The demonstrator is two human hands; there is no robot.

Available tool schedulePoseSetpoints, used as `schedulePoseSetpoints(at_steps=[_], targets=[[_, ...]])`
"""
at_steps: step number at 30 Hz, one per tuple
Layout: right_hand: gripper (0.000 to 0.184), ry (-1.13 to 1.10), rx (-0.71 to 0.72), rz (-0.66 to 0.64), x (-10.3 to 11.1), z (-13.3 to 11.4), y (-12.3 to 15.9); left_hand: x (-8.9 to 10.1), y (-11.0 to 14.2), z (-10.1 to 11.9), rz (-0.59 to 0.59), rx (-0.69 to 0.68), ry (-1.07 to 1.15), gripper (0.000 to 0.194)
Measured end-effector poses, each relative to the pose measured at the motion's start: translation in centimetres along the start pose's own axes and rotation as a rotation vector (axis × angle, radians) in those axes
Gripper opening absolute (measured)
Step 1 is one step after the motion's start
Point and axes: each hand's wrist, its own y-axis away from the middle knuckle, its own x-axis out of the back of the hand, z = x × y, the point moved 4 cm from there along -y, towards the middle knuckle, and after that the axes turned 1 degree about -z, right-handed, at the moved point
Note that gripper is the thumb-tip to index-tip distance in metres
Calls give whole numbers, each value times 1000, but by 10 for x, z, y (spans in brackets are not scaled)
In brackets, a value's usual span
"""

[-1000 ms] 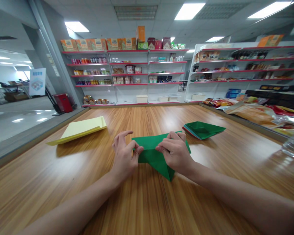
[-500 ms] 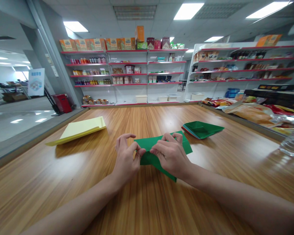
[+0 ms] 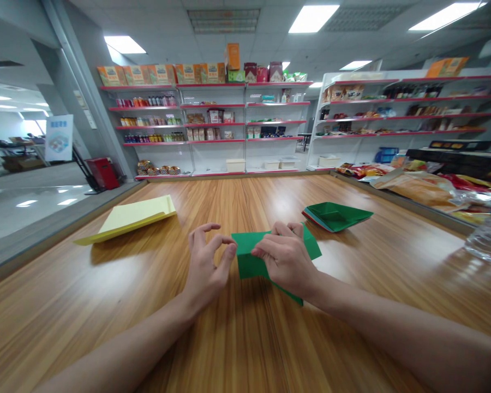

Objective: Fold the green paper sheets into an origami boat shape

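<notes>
Right hand (image 3: 288,259) closed, fingers bunched and thumb tucked in, a person grips a folded sheet of green paper (image 3: 249,267) over the near middle of a wood-grain tabletop (image 3: 213,349). At the sheet's left end, the left hand (image 3: 208,267) is loosely open, its fingers curled and spread, with thumb and forefinger just beside the edge; whether they touch it cannot be told. One pointed green corner hangs below the right hand. Beyond that hand, to the right, lies a stack of folded papers (image 3: 339,215), green on top, with red and pale blue edges showing. Folded yellow paper (image 3: 135,215) rests well apart on the left. Near the right edge sits a clear plastic container (image 3: 489,240), partly cut off, with snack packets (image 3: 417,188) heaped behind it. White shelves (image 3: 219,150) with red edges line the background, orange boxes (image 3: 159,75) along the top.
</notes>
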Motion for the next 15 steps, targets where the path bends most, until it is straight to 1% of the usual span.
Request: schedulePoseSetpoints(at_steps=[3,7,11,15], targets=[[24,7,7,-1,-2,-2,0,-5,2,4,-58,-50,-29,9],[23,16,26,-13,-3,-6,2,-8,3,4,-55,-77,-50,14],[20,32,38,-20,-3,-8,4,-7,4,5,-39,-84,-44,16],[20,48,26,-36,-4,-9,5,-9,4,10,-89,-73,-29,14]])
